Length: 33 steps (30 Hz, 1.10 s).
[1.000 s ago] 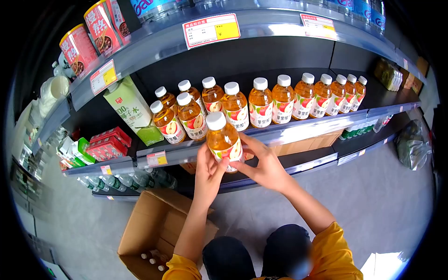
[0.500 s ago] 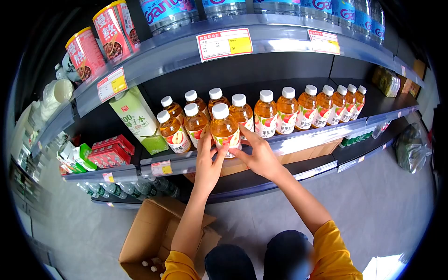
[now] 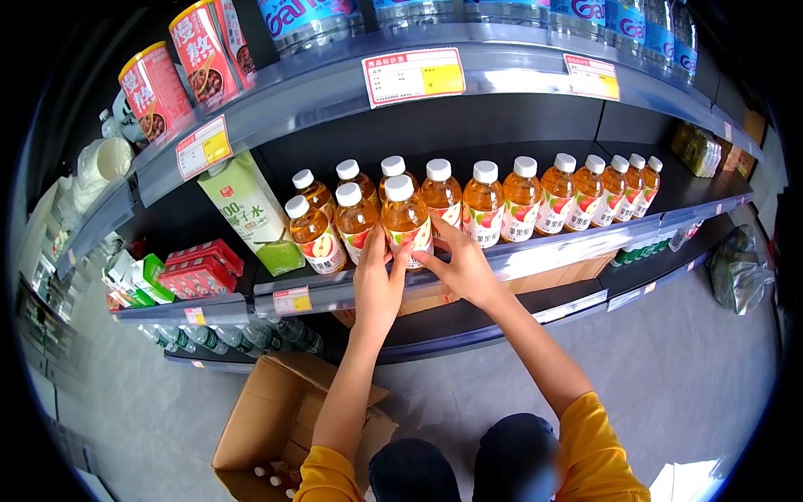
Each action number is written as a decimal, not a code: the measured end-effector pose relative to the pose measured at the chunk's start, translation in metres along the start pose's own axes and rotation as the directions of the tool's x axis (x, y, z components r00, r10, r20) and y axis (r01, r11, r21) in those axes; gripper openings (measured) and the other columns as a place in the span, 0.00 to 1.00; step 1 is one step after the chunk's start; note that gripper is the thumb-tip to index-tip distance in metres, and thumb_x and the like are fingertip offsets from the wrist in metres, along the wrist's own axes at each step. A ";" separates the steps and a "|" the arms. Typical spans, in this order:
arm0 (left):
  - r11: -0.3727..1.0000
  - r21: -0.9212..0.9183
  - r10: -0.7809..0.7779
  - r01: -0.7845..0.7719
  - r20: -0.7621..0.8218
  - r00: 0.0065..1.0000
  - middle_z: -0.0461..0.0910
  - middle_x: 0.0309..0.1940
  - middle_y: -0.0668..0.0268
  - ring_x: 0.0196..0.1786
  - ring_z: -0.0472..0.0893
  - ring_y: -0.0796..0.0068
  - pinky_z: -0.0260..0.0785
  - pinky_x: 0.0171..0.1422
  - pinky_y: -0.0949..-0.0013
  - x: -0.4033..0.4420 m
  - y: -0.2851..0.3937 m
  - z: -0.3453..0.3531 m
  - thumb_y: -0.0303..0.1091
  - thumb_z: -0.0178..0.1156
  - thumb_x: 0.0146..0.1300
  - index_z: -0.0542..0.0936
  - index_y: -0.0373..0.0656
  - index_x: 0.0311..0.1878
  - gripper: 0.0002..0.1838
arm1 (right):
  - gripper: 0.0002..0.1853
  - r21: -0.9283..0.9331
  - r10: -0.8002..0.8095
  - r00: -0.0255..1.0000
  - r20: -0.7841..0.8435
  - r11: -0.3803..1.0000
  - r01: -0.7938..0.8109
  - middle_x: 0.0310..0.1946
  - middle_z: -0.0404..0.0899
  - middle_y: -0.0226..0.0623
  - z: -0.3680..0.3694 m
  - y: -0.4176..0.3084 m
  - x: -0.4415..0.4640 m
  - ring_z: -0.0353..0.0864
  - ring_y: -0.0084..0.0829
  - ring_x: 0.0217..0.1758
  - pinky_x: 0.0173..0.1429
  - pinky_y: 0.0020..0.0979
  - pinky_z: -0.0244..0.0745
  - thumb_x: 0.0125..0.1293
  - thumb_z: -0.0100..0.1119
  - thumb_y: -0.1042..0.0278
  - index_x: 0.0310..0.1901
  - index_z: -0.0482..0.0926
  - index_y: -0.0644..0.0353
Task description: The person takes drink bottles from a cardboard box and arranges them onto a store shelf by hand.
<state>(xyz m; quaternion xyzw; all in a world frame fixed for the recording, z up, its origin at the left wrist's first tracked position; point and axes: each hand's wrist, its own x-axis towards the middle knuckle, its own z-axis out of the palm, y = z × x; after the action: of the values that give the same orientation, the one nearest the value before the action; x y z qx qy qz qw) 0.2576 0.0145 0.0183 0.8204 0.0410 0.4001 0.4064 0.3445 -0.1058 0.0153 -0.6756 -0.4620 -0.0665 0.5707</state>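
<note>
Left hand [image 3: 376,293] and right hand [image 3: 470,268] half-curled, fingers closed on opposite sides of apple-vinegar bottle [image 3: 407,219]; bottle upright at near edge of middle shelf [image 3: 544,258], amongst matching bottles; probably smooth plastic, moderately heavy, slightly yielding, somewhat slippery; best hold: labelled body; amber contents, rounded shoulders, white cap [image 3: 400,187]; matte cardboard carton [image 3: 251,410] near left.

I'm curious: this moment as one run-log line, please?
left hand: on amber bottle; right hand: same bottle; bottle: upright at shelf edge; box: on floor, bottles inside
</note>
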 end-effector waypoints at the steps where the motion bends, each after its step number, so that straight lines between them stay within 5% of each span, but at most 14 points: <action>1: 0.999 0.035 -0.002 0.002 -0.007 1.000 0.69 0.54 0.46 0.51 0.76 0.54 0.74 0.48 0.64 0.001 0.003 0.000 0.36 0.55 0.63 0.62 0.32 0.60 0.26 | 0.33 0.010 0.056 0.997 0.048 0.998 -0.057 0.54 0.69 0.56 -0.001 0.000 0.001 0.72 0.40 0.56 0.59 0.36 0.70 0.57 0.61 0.72 0.61 0.57 0.75; 5: 0.990 0.125 -0.058 0.056 0.012 0.998 0.72 0.49 0.48 0.50 0.77 0.60 0.74 0.50 0.65 0.007 0.008 0.001 0.32 0.54 0.63 0.63 0.31 0.59 0.24 | 0.33 0.013 0.049 0.998 0.048 0.999 -0.049 0.54 0.69 0.54 0.001 0.007 0.007 0.72 0.39 0.56 0.60 0.36 0.69 0.57 0.61 0.73 0.61 0.57 0.74; 7: 0.987 0.158 -0.020 0.022 -0.013 1.000 0.75 0.44 0.46 0.46 0.79 0.56 0.74 0.47 0.63 0.009 0.006 0.003 0.32 0.54 0.63 0.64 0.31 0.57 0.22 | 0.34 0.024 -0.031 0.999 -0.028 0.999 0.032 0.44 0.74 0.58 0.004 0.011 0.010 0.78 0.44 0.46 0.50 0.33 0.72 0.52 0.63 0.73 0.59 0.61 0.74; 13: 0.975 0.221 -0.006 0.023 -0.077 0.997 0.77 0.39 0.45 0.40 0.81 0.54 0.75 0.42 0.62 0.011 -0.002 0.011 0.32 0.55 0.62 0.65 0.31 0.56 0.22 | 0.33 -0.002 -0.042 0.996 -0.076 0.999 0.042 0.43 0.75 0.57 0.011 0.021 0.013 0.78 0.43 0.44 0.48 0.34 0.72 0.52 0.62 0.74 0.60 0.61 0.72; 20: 0.978 0.207 0.036 -0.007 -0.138 0.990 0.75 0.45 0.44 0.44 0.79 0.53 0.76 0.42 0.63 0.010 -0.004 0.018 0.31 0.55 0.62 0.64 0.30 0.57 0.23 | 0.33 -0.048 -0.091 0.993 -0.069 0.995 0.088 0.43 0.75 0.56 0.011 0.027 0.015 0.78 0.44 0.43 0.46 0.35 0.73 0.51 0.62 0.74 0.60 0.62 0.70; 22: 0.954 0.297 0.080 -0.033 -0.148 0.986 0.72 0.50 0.43 0.45 0.79 0.53 0.76 0.42 0.64 0.009 -0.010 0.020 0.31 0.55 0.61 0.64 0.30 0.58 0.24 | 0.33 -0.034 0.020 0.998 -0.063 0.999 -0.022 0.42 0.75 0.56 0.014 0.027 0.012 0.78 0.44 0.43 0.45 0.34 0.73 0.51 0.62 0.74 0.60 0.62 0.70; 29: 0.958 0.287 0.057 -0.003 -0.180 0.982 0.70 0.52 0.43 0.46 0.78 0.51 0.76 0.43 0.63 0.003 -0.005 0.024 0.30 0.55 0.61 0.63 0.30 0.60 0.25 | 0.33 -0.010 0.039 0.997 -0.067 0.999 -0.040 0.43 0.74 0.58 0.019 0.028 0.008 0.78 0.46 0.44 0.47 0.36 0.73 0.50 0.63 0.73 0.59 0.62 0.70; 33: 0.980 0.197 0.040 0.000 -0.199 0.979 0.69 0.53 0.42 0.50 0.75 0.48 0.72 0.49 0.59 -0.006 -0.002 0.026 0.30 0.54 0.61 0.62 0.30 0.60 0.26 | 0.33 -0.084 -0.093 0.988 -0.124 0.993 0.083 0.44 0.74 0.57 0.022 0.031 0.008 0.77 0.47 0.43 0.46 0.36 0.73 0.50 0.63 0.71 0.58 0.62 0.70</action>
<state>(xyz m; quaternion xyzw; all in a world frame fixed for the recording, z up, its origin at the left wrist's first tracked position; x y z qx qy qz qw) 0.2719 -0.0027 0.0047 0.8120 0.1131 0.4794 0.3131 0.3610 -0.0804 -0.0090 -0.6709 -0.4508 -0.1530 0.5686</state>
